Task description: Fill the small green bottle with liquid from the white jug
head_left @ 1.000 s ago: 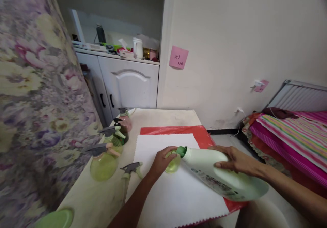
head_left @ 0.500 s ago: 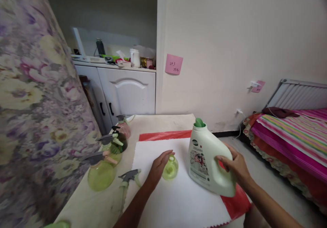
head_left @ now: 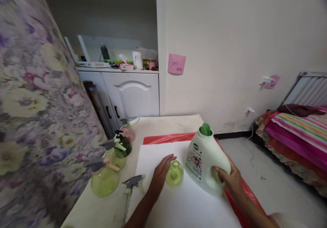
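A small yellow-green clear bottle (head_left: 174,177) stands upright on a white sheet (head_left: 163,204), its narrow neck uncapped. My left hand (head_left: 161,173) is against its left side, fingers curved behind the neck; the thumb is hard to make out. To the right, my right hand (head_left: 231,175) grips the handle of a big pale green detergent jug (head_left: 208,163). The jug is tilted slightly to the left, and a green spout insert (head_left: 205,129) shows in its uncapped mouth. A grey spray head (head_left: 133,182) with a tube lies left of my left forearm.
Along the table's left side stand several spray bottles: yellow-green ones (head_left: 105,183), a dark green one (head_left: 125,144) and a pink one (head_left: 127,132). Red plastic (head_left: 168,138) lies under the sheet. A floral curtain (head_left: 46,119) hangs at left; a bed (head_left: 298,142) stands at right.
The jug has come closer to the small bottle and its mouth now faces me more. My left hand stays beside the bottle. The camera view has shifted slightly left.
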### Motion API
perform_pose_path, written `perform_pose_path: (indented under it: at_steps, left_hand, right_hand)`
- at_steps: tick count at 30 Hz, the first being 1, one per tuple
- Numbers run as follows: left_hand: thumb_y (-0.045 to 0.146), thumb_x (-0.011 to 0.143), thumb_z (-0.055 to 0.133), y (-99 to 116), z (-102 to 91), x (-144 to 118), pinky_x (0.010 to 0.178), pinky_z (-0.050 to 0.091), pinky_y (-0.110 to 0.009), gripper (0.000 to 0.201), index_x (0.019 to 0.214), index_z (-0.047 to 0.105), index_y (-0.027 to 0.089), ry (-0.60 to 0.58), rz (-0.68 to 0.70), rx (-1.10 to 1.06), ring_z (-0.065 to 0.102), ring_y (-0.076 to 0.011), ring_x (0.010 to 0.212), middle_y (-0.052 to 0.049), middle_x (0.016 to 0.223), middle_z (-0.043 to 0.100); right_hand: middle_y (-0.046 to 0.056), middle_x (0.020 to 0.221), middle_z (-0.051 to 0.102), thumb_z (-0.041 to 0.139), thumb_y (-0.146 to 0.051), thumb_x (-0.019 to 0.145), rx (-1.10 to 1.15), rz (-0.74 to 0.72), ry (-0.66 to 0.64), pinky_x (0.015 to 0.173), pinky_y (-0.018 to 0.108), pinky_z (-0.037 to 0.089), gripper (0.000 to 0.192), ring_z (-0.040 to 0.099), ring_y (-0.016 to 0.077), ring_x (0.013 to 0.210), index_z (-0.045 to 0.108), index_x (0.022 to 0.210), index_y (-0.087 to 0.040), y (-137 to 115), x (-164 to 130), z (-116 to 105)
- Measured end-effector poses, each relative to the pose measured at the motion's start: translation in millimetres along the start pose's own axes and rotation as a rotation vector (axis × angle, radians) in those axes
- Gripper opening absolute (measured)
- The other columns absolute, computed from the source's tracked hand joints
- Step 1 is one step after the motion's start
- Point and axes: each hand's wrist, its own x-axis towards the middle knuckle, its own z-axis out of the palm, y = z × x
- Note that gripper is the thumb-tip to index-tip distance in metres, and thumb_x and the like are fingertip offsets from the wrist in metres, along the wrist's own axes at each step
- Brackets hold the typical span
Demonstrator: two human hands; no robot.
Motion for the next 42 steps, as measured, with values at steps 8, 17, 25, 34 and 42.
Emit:
perform_pose_path:
  at_steps: [8,17,25,34,42]
  left_hand:
    - [0.044,0.089,0.048,-13.2,-10.1,-24.7,0.107,0.036,-0.042,0.04,0.118,0.061,0.02,0.329,-0.065,0.182,0.058,-0.0249,0.117,-0.01,0.118,0.069]
    - [0.042,0.079,0.058,-14.4,-17.5,-86.8,0.08,0.051,-0.034,0.028,0.092,0.066,0.018,0.519,-0.079,0.335,0.067,-0.022,0.08,-0.006,0.084,0.072]
    - [0.048,0.077,0.046,2.3,-57.2,-137.6,0.072,0.053,-0.033,0.036,0.092,0.06,0.018,0.725,-0.154,0.586,0.065,-0.0198,0.071,-0.005,0.081,0.068]
    - [0.017,0.07,0.056,16.6,-81.5,-90.3,0.09,0.042,-0.036,0.02,0.088,0.065,0.015,0.646,-0.386,1.133,0.062,-0.0292,0.101,-0.014,0.102,0.069]
    - [0.025,0.07,0.059,26.5,-84.7,-75.7,0.079,0.044,-0.036,0.004,0.071,0.058,0.021,0.546,-0.464,1.264,0.066,-0.0312,0.093,-0.011,0.086,0.071]
  right_hand:
    - [-0.006,0.048,0.053,0.072,-0.045,0.067,-0.066,0.053,-0.188,0.044,0.024,0.041,0.03,0.048,0.0127,0.043,0.055,0.066,-0.02,7.8,-2.1,-9.5]
    - [-0.001,0.063,0.062,0.074,-0.046,0.065,-0.079,0.023,-0.259,0.054,0.028,0.046,0.036,0.057,0.0187,0.059,0.061,0.084,-0.018,11.9,-5.3,-20.8]
    - [0.009,0.106,0.071,0.068,-0.047,0.072,-0.029,-0.042,-0.346,0.078,0.034,0.052,0.052,0.065,0.0273,0.093,0.059,0.115,-0.019,14.5,-5.4,-33.6]
    - [0.008,0.094,0.075,0.066,-0.046,0.073,-0.003,-0.058,-0.362,0.072,0.034,0.052,0.046,0.068,0.0281,0.084,0.064,0.108,-0.017,8.9,-6.6,-29.9]
    - [0.008,0.101,0.074,0.063,-0.044,0.077,0.047,-0.076,-0.378,0.076,0.034,0.053,0.045,0.068,0.0274,0.089,0.06,0.113,-0.016,4.5,-2.1,-25.6]
